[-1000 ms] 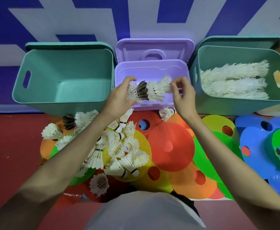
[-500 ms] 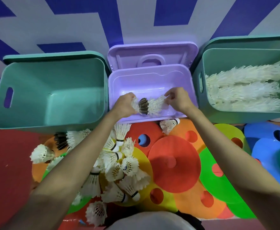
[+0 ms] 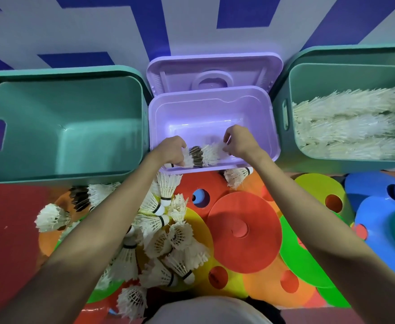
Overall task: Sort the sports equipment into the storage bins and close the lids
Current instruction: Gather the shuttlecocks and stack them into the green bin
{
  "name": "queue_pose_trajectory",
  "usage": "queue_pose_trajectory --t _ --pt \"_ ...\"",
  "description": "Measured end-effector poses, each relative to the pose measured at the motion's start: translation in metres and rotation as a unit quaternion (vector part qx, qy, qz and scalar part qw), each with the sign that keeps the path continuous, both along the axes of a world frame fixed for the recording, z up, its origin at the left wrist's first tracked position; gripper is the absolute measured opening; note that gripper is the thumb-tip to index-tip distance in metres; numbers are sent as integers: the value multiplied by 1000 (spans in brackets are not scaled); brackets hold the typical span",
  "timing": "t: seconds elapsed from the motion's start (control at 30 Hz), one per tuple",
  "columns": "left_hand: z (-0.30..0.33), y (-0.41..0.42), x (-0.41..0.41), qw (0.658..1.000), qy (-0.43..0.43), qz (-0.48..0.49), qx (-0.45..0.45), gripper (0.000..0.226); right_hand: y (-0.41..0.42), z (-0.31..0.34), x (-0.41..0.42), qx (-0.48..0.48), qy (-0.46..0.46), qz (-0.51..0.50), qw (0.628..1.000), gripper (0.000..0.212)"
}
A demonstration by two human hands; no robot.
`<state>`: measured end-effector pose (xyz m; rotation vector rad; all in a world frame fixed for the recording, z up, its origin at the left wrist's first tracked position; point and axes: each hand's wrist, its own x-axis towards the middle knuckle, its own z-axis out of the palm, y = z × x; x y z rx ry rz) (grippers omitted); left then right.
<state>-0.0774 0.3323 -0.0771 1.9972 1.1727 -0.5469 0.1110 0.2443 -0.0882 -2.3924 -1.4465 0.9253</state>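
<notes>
Both hands are lowering the nested shuttlecock stack from above the purple bin a second ago to inside it, near the front wall. Left hand is curling its fingers round the cork end of the stack; right hand is pinching the feather end with fingertips. Long axis is running left to right, roughly level, corks pointing left, feather skirts flaring right; one dark-feathered shuttle is sitting mid-stack. Judgement: very light, feathers brittle and easily crushed, the nested joints liable to slide apart, so supporting both ends and gripping at the cork looks safest. Loose shuttlecocks are lying on the coloured disc markers on the floor. Right teal bin is holding three stacked rows; left teal bin is showing nothing inside. Lids are standing open.
</notes>
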Motion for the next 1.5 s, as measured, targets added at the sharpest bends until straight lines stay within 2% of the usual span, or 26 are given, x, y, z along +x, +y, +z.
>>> queue_pose_trajectory --t 0.07,0.13,0.37,0.43,0.5,0.57,0.63,0.73,0.8,0.87,0.9,0.97,1.03,1.13,1.17,1.27,1.37,1.5 --pt "2 -1 2 1000 10 3 18 56 -1 -1 1 -5 -10 2 1000 15" --pt "3 -2 2 1000 12 2 28 56 -2 -3 0 -9 -18 6 1000 15" --pt "6 -6 2 1000 15 -22 10 40 -6 -7 2 -58 -31 8 998 20" --pt "4 -6 -1 1000 13 -20 18 6 -7 -7 3 -63 -35 4 997 23" --pt "-1 -4 -2 1000 14 -6 21 39 -8 -6 1 -74 -37 9 996 26" --pt "3 -6 -5 1000 5 -7 15 46 -10 -2 -1 -93 -42 20 995 30" --pt "9 -9 -7 1000 7 2 20 42 -14 6 -2 -100 -57 29 993 32" --pt "25 -18 -16 998 -41 32 45 10 -26 24 -7 -14 -77 25 997 31" --pt "30 -30 -24 988 -108 72 82 33 -43 36 -16 126 -51 3 991 29" --pt "40 -51 -34 960 -211 127 132 30 -68 47 -30 269 -14 -2 963 24" --pt "46 -64 -39 940 -262 151 156 27 -83 50 -38 310 -13 7 951 23" --pt "53 -88 -51 900 -333 199 199 24 -114 51 -51 341 -35 21 939 22" --pt "58 -111 -65 870 -359 226 253 22 -142 44 -60 342 -54 20 938 21" --pt "59 -133 -82 862 -321 242 310 18 -166 24 -62 277 -87 18 957 18" --pt "56 -137 -85 872 -293 242 309 18 -168 17 -61 232 -98 2 968 20" --pt "48 -143 -89 913 -182 217 295 29 -161 4 -56 95 -103 -55 989 43" --pt "45 -142 -81 932 -102 184 296 44 -144 0 -55 54 -82 -109 989 56" --pt "44 -135 -61 942 -27 177 285 62 -126 -5 -59 18 -80 -152 985 78"
